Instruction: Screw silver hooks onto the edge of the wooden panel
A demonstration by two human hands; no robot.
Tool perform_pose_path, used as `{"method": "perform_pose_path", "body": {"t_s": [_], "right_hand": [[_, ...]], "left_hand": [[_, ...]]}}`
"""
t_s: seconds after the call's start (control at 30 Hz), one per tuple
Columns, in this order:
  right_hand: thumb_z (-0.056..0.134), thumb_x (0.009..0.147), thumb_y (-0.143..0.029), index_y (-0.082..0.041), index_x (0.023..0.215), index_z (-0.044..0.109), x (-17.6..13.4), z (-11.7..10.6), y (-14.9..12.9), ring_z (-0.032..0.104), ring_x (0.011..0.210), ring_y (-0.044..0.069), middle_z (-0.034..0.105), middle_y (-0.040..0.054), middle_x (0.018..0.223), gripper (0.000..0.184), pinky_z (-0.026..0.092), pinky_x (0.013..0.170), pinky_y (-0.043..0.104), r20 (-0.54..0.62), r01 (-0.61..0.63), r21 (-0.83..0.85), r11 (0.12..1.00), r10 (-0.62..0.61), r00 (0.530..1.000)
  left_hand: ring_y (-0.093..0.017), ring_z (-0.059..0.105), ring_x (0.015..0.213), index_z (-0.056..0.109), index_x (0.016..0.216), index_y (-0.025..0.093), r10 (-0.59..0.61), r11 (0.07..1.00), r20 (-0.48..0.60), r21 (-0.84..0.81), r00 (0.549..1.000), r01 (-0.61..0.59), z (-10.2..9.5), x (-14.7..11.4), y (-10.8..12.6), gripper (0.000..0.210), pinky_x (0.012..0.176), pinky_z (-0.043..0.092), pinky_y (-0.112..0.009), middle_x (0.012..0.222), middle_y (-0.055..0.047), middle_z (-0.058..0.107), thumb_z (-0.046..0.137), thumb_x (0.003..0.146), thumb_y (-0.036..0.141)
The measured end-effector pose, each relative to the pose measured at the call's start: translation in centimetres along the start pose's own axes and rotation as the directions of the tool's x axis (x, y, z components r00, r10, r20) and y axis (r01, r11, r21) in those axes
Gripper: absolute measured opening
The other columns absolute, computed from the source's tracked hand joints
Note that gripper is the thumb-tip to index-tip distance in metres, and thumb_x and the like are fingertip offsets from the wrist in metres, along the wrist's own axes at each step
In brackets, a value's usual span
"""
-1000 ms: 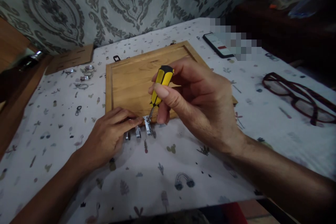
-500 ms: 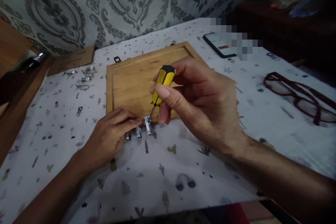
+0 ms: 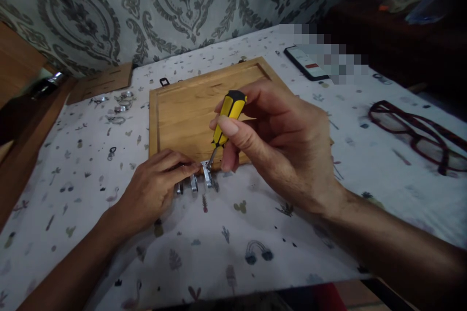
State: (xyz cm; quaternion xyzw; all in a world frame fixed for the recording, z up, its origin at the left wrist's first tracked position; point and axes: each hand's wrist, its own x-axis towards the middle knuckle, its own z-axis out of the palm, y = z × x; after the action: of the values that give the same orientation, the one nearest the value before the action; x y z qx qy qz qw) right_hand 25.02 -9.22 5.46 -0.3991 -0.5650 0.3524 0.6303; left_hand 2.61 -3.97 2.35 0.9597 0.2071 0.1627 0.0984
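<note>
My right hand [image 3: 288, 141] is closed around the yellow and black handle of a small screwdriver [image 3: 229, 115], thumb along its side. The blade slants down to a shiny metal clip [image 3: 207, 174] on the near edge of a framed wooden board [image 3: 189, 112]. My left hand [image 3: 156, 180] grips that same edge, its fingertips touching or close beside the clip. Two similar metal clips [image 3: 193, 183] stick out from the edge partly under my left hand. The screw, if one is under the blade, is too small to make out.
Loose metal clips [image 3: 123, 102] lie on the patterned tablecloth to the left, near a cardboard piece [image 3: 100, 82]. A small black hook [image 3: 164, 81] shows beyond the board's far edge. At the right are a phone [image 3: 306, 64] and dark-red eyeglasses [image 3: 408, 131].
The whole view has shifted very slightly. Both hands keep their places, and the screwdriver stays at the same clip with no clear turn visible.
</note>
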Motion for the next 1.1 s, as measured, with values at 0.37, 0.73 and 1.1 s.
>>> {"method": "perform_pose_path", "body": {"t_s": [0.37,0.73,1.1], "right_hand": [[0.071,0.092,-0.032,-0.025,0.088,0.060,-0.19,-0.14,0.16,0.065,0.049,0.007,0.063,-0.0045,0.091,0.014,0.054,0.042,0.019,0.041,0.026,-0.048,0.999,-0.024,0.999],[0.076,0.088,-0.033,-0.026,0.085,0.063,-0.41,-0.17,0.30,0.061,0.051,0.009,0.060,-0.0046,0.077,0.015,0.053,0.044,0.022,0.037,0.061,-0.080,0.995,-0.058,0.998],[0.071,0.091,-0.026,-0.027,0.102,0.065,0.01,-0.29,0.18,0.065,0.055,0.009,0.062,-0.0070,0.074,0.012,0.058,0.052,0.020,0.207,-0.026,0.126,0.992,-0.001,0.978]], "left_hand": [[-0.020,0.066,0.098,0.070,0.118,0.021,-0.013,1.000,-0.012,-0.008,1.000,0.013,0.16,-0.07,0.03,0.050,0.084,0.058,-0.036,0.110,-0.006,0.072,0.040,0.088,-0.006],[-0.022,0.067,0.101,0.070,0.117,0.018,0.008,1.000,-0.042,-0.001,0.999,-0.008,0.28,0.00,0.05,0.047,0.084,0.060,-0.039,0.109,-0.008,0.073,0.041,0.088,-0.005],[-0.022,0.068,0.102,0.070,0.115,0.020,0.002,1.000,-0.046,-0.011,0.999,-0.003,0.14,0.04,0.08,0.048,0.086,0.061,-0.040,0.109,-0.007,0.073,0.041,0.087,-0.006]]}}
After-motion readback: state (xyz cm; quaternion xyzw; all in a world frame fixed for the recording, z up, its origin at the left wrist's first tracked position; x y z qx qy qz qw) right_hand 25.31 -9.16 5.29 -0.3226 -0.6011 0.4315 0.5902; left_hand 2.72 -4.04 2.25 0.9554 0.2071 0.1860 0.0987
